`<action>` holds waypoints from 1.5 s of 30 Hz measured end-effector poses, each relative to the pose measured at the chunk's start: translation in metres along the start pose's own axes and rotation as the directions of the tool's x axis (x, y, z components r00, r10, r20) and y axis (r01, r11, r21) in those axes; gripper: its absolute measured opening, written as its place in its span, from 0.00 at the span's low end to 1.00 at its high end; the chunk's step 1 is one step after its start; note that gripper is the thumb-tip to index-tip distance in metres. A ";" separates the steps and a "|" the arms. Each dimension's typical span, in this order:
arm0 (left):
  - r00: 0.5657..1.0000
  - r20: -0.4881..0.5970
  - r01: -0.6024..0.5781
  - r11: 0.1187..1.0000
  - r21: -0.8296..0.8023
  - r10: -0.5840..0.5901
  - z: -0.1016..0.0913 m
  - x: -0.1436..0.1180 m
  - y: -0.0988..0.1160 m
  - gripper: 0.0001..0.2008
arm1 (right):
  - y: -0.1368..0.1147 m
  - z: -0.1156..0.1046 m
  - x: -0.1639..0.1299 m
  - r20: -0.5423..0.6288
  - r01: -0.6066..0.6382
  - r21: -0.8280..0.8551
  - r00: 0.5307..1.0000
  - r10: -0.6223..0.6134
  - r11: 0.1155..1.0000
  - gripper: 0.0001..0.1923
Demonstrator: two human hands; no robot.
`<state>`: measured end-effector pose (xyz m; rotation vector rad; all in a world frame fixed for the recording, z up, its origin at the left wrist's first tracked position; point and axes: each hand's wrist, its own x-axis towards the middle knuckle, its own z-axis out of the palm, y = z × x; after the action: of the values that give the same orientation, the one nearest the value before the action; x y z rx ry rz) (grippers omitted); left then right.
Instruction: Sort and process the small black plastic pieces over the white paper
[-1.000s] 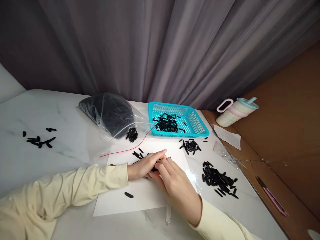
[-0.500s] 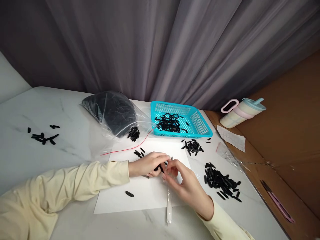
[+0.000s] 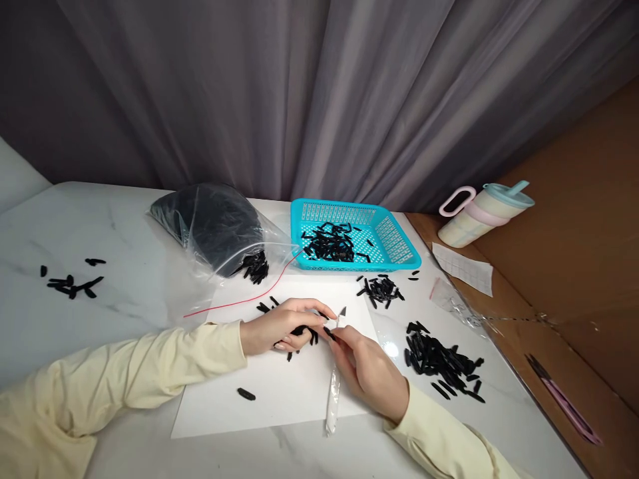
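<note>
My left hand rests on a white sheet of paper and is curled around a small bunch of black pieces. My right hand pinches the upper end of a narrow clear sleeve, which trails toward me across the paper. At the fingertips one black piece sits at the sleeve's mouth, and the two hands almost touch there. A single black piece lies alone on the paper nearer to me.
A turquoise basket with black pieces stands behind the paper. To its left lies a clear bag full of them. Loose piles lie at right, centre and far left. A lidded cup stands on a cardboard surface.
My hands came apart a little, then met again at the sleeve's top. The right hand has moved toward me and now grips the sleeve, which was under it before.
</note>
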<state>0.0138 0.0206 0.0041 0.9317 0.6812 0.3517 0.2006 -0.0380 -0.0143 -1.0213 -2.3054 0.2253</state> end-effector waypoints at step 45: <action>0.974 0.149 -0.226 0.818 0.529 0.173 0.000 0.009 -0.009 0.22 | 0.009 0.009 -0.007 0.083 -0.040 0.050 0.996 0.036 0.998 0.18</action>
<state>0.0203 0.0206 -0.0072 1.5655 0.6047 0.3000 0.2043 -0.0362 -0.0284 -1.0481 -2.3420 0.3468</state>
